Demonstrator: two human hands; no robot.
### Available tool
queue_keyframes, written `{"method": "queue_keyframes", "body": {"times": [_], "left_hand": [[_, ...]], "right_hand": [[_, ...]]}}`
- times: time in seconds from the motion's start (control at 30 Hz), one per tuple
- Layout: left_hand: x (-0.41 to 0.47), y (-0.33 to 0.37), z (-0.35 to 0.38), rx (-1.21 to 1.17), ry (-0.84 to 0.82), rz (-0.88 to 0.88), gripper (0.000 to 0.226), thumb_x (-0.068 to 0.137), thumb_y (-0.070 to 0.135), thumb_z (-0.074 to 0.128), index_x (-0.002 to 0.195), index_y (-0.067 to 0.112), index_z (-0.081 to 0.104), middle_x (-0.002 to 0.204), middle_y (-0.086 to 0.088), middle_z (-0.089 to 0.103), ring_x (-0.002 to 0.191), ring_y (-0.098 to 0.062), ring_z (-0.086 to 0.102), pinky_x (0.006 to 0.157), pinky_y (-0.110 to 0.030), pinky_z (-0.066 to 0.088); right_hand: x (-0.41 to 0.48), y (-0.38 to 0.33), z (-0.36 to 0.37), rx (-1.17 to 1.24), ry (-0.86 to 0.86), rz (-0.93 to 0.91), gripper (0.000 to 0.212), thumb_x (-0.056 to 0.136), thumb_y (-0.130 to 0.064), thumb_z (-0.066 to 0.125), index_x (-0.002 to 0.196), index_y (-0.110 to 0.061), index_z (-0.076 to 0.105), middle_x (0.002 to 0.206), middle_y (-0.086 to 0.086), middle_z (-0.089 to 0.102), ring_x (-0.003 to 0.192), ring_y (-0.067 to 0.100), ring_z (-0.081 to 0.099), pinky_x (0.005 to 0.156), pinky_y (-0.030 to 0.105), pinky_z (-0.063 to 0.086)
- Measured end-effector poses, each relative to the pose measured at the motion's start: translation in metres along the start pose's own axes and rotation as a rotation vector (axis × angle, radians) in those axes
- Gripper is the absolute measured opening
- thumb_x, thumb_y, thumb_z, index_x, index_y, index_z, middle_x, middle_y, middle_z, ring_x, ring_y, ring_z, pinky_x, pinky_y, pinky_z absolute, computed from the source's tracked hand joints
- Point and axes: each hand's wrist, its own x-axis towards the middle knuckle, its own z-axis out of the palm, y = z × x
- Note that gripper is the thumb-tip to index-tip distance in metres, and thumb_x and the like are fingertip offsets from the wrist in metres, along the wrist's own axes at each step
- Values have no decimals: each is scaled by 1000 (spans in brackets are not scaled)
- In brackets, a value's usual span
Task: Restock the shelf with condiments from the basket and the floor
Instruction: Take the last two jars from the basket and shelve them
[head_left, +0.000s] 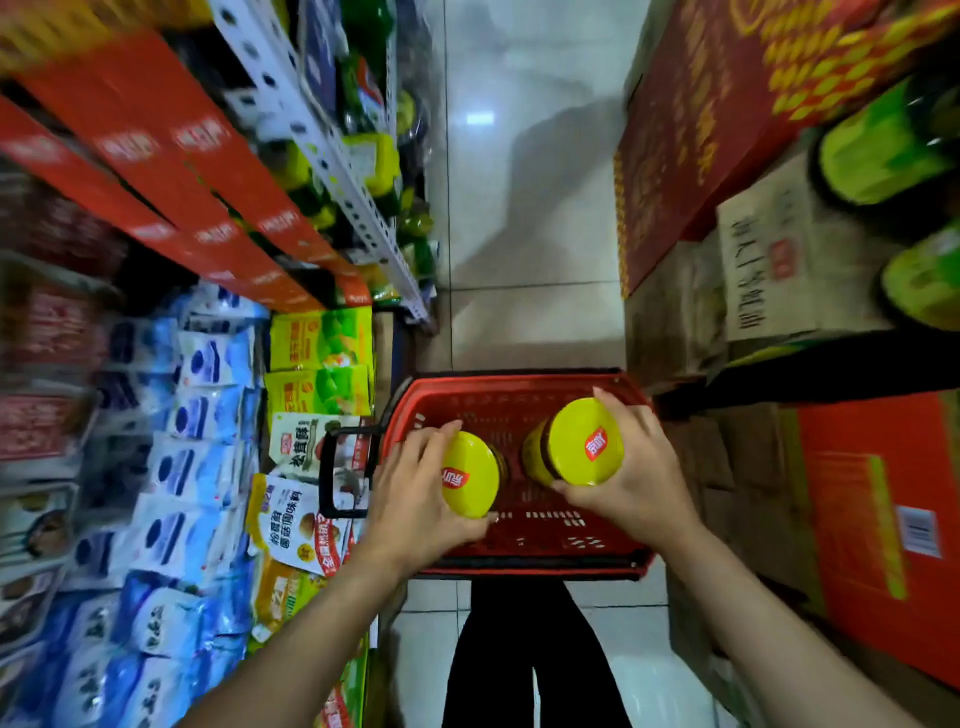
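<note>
Over the red basket (519, 395), my left hand (415, 488) holds one yellow-lidded jar (470, 474), fingers wrapped round its lid. Right of it, my right hand (631, 467) holds a second yellow-lidded jar (579, 441), tilted, above the basket's floor.

Two yellow-lidded jars (470, 475) (582, 444) over red basket (519, 387)
</note>
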Motion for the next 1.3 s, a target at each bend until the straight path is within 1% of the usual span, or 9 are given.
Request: {"method": "queue_keyframes", "body": {"times": [0.17, 0.33, 0.4, 0.67, 0.83, 1.0, 1.13, 1.2, 1.3], "left_hand": [[-47, 53, -75, -24, 63, 54, 105, 46, 69, 58, 138, 27, 31, 130, 0, 45, 123, -23, 42, 103, -41, 38], [-83, 96, -136, -80, 153, 238, 103, 49, 67, 59, 136, 18, 36, 123, -2, 49, 115, -16, 43, 93, -15, 28], [-94, 109, -158, -88, 207, 343, 99, 50, 65, 61, 134, 17, 39, 119, -3, 51, 112, -15, 46, 90, -13, 29], [-106, 139, -206, 30, 212, 612, 96, 50, 67, 58, 132, 19, 40, 114, -4, 52, 109, -23, 50, 93, -29, 37], [-118, 162, -204, 102, 138, 709, 98, 42, 70, 54, 128, 24, 42, 113, -2, 54, 109, -25, 52, 93, -36, 41], [-140, 196, -178, 107, -37, 888, 96, 39, 72, 55, 124, 27, 43, 116, -2, 56, 111, -27, 54, 94, -40, 44], [-176, 233, -152, 89, -163, 1020, 96, 36, 70, 55, 123, 33, 40, 118, 3, 52, 112, -23, 51, 93, -37, 41], [-198, 252, -136, 62, -199, 1115, 96, 35, 68, 56, 123, 31, 41, 120, 2, 54, 112, -24, 52, 93, -36, 42], [-233, 274, -115, 53, -262, 1242, 93, 38, 66, 57, 124, 33, 41, 121, 3, 54, 112, -24, 53, 92, -36, 42]], "right_hand": [[-56, -62, -70, 29, 99, 33, 107, 43, -48, 79, 138, -26, 35, 106, -8, 36, 111, 17, 49, 89, 15, 31], [-105, -108, -125, 25, 219, -9, 102, 50, -34, 86, 138, -25, 36, 107, -9, 37, 112, 18, 49, 82, 9, 26], [-125, -123, -138, 18, 286, -26, 101, 52, -34, 86, 138, -24, 35, 111, -5, 41, 113, 18, 47, 79, 8, 24], [-192, -151, -146, 120, 556, 59, 97, 53, -35, 86, 137, -27, 39, 127, 1, 48, 113, 14, 45, 81, 8, 24], [-250, -147, -138, 214, 742, 151, 85, 46, -39, 88, 120, -38, 47, 118, -8, 53, 115, 15, 50, 94, 22, 35], [-332, -134, -126, 381, 965, 274, 81, 36, -57, 79, 107, -54, 41, 113, -24, 53, 108, 8, 53, 96, 37, 45], [-398, -124, -117, 412, 1162, 379, 83, 34, -53, 79, 109, -50, 44, 110, -19, 57, 105, 9, 55, 94, 33, 47], [-436, -120, -109, 390, 1274, 412, 85, 36, -49, 82, 112, -42, 46, 106, -24, 55, 99, -2, 55, 88, 21, 45], [-491, -115, -98, 370, 1408, 480, 77, 37, -41, 83, 103, -47, 43, 100, -30, 53, 91, -18, 51, 75, -1, 37]]}}
